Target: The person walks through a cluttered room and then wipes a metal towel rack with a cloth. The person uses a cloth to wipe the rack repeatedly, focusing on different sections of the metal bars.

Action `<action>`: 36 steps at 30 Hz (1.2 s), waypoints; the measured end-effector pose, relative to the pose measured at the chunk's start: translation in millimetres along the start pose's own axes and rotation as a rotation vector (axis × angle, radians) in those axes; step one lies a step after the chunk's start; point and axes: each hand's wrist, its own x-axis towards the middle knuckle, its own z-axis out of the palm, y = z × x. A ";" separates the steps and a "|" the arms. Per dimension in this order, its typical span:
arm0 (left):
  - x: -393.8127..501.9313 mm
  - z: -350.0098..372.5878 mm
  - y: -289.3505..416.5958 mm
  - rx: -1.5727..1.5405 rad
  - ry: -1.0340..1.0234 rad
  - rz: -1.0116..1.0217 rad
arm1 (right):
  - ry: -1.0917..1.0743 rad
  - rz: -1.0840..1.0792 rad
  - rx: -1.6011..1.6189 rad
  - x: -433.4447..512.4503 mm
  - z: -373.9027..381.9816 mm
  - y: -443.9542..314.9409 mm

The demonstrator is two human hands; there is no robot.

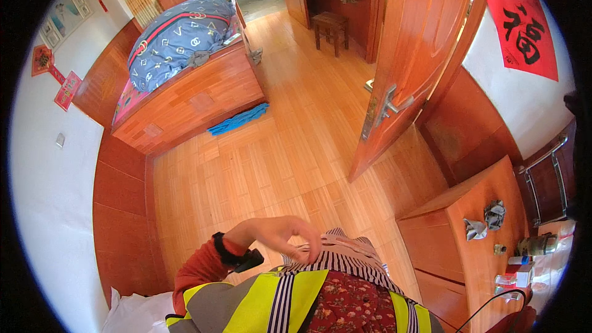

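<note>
My left hand [291,239], in an orange-red sleeve with a black strap and device at the wrist, is in front of my body. Its fingers curl downward over a striped cloth garment [344,259]. Whether the fingertips pinch the fabric or only hover at it, I cannot tell. Around the cloth show a yellow and grey vest [259,303] and a dark red floral garment [349,305] on my body. My right hand is out of view. Before me stretches a wood-patterned floor [277,166].
A bed [199,99] bears a blue patterned quilt [185,39]; a blue cloth [238,119] lies at its foot. The wooden door [411,55] stands ajar. Beyond is a stool [330,25]. At right, a wooden cabinet [471,259] holds crumpled grey pieces [495,215] and small bottles.
</note>
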 end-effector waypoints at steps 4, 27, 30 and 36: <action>-17.1 11.8 34.9 -0.047 -0.049 0.141 | -0.010 0.008 -0.002 0.2 5.1 -0.5; -42.6 28.6 91.0 0.142 -0.022 0.506 | -0.009 0.020 0.004 -6.3 15.9 -12.2; -37.3 30.6 97.8 0.160 -0.033 0.539 | -0.008 0.023 0.003 -10.2 17.0 -13.9; -30.7 30.8 107.7 0.237 -0.085 0.619 | 0.014 0.031 -0.011 -7.9 18.3 -16.7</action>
